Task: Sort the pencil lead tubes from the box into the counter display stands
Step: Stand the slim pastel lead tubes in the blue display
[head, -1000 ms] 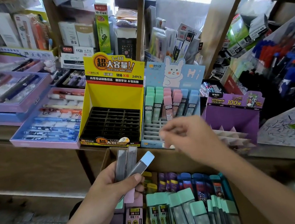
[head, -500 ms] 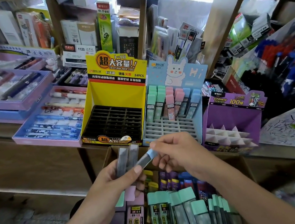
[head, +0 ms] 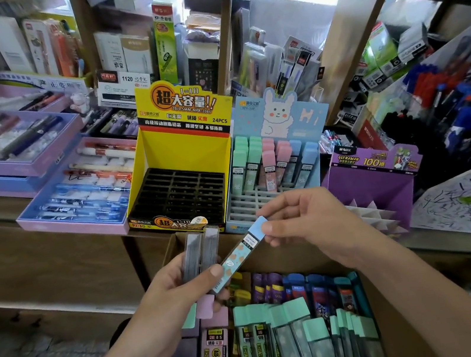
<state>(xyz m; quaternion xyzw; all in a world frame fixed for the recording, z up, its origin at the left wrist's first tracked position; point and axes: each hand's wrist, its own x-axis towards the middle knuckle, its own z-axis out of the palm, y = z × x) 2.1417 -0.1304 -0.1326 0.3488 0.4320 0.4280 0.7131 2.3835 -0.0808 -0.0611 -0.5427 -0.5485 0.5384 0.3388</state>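
Half a second on, the right hand (head: pixel 307 225) has closed thumb and forefinger on the pale blue cap of a blue-capped tube (head: pixel 238 255), which it was only reaching for a moment earlier. The tube now juts further out of the left hand (head: pixel 173 301), its label turned up. The left hand, fingers curled, stays wrapped round its bundle above the box (head: pixel 406 330): two grey tubes (head: pixel 200 252) standing upright, the lower end of the blue-capped tube under the thumb, and a pink cap (head: pixel 207 306) and a green cap (head: pixel 190 316) poking out beneath. That makes apparently five tubes, though the fist hides the exact count. Three stands line the counter (head: pixel 37 252) behind: a yellow stand (head: pixel 188 145) showing a grid of black slots, a rabbit stand (head: pixel 279 111) with six columns of tubes in its back rows (two green, two pink, two blue), and a purple stand (head: pixel 375 186) with white dividers. The held tube is slim and flat, slanted up to the right between the two hands. It has a dark body, a light blue label dotted with peach spots, and a small white patch marked 2B 0.5 near the cap. In the box, mint-capped tubes (head: pixel 294 312) fill the front, purple and dark blue ones the back row.
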